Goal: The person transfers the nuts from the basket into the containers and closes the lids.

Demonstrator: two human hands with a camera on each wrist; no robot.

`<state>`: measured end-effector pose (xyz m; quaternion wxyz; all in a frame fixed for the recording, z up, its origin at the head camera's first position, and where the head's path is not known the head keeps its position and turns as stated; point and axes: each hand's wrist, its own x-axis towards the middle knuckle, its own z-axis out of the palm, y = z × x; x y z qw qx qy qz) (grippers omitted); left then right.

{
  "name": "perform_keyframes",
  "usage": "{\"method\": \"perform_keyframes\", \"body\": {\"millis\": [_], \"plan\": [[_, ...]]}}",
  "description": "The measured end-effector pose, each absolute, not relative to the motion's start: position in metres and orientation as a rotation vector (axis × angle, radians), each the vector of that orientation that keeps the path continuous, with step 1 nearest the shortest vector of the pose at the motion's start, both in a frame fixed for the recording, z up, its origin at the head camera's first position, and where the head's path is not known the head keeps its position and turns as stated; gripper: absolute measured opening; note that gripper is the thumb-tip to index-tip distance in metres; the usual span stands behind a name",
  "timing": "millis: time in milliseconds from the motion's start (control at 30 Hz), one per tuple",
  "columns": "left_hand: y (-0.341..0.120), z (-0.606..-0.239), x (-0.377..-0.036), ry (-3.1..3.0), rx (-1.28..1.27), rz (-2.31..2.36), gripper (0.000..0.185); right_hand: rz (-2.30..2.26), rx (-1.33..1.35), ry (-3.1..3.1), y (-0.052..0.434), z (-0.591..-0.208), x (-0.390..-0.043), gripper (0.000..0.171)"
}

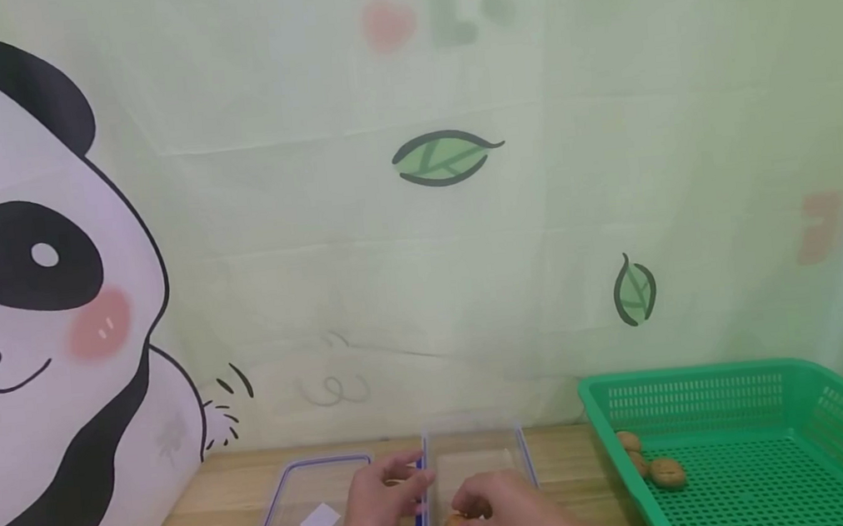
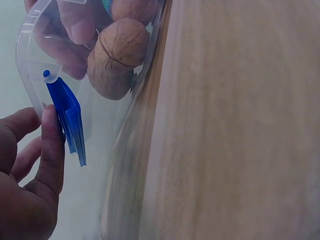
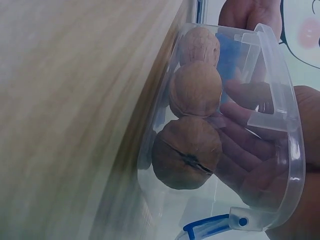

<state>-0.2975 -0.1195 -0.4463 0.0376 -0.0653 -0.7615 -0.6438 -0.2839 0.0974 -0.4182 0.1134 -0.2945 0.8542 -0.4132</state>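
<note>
The clear container [image 1: 477,467] stands on the wooden table [image 1: 210,507], near the lower edge of the head view. Three walnuts [image 3: 192,125] lie in a row inside the container, against its wall nearest the person.

The right hand [image 1: 507,510] reaches into the container from above. Its fingers [image 3: 245,150] lie inside, beside the walnuts and apparently touching them; whether they grip a walnut cannot be told.

The left hand [image 1: 378,505] rests at the container's left wall. Its fingers are nearly straight and together, and one fingertip [image 2: 50,135] touches the blue latch [image 2: 67,120] hinged on that wall. The latch hangs swung away from the wall.

The transparent lid [image 1: 308,511], edged in blue, lies flat on the table just left of the container, partly under the left hand.

The green basket [image 1: 753,443] stands to the right of the container, apart from it. Three more walnuts [image 1: 653,464] lie in the basket's left corner.
</note>
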Motion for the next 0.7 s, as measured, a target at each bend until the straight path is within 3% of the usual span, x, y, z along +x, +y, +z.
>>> {"method": "perform_keyframes", "body": {"millis": [400, 700], "plan": [[-0.119, -0.446, -0.297, -2.331, -0.198, -1.957, 0.043, -1.237, -0.769, 2.557, 0.106, -0.408, -0.286, 0.02], [-0.12, -0.447, -0.298, -2.321, -0.199, -1.975, 0.045, -1.311, -0.984, 2.655, 0.122, -0.387, -0.278, 0.025]]}}
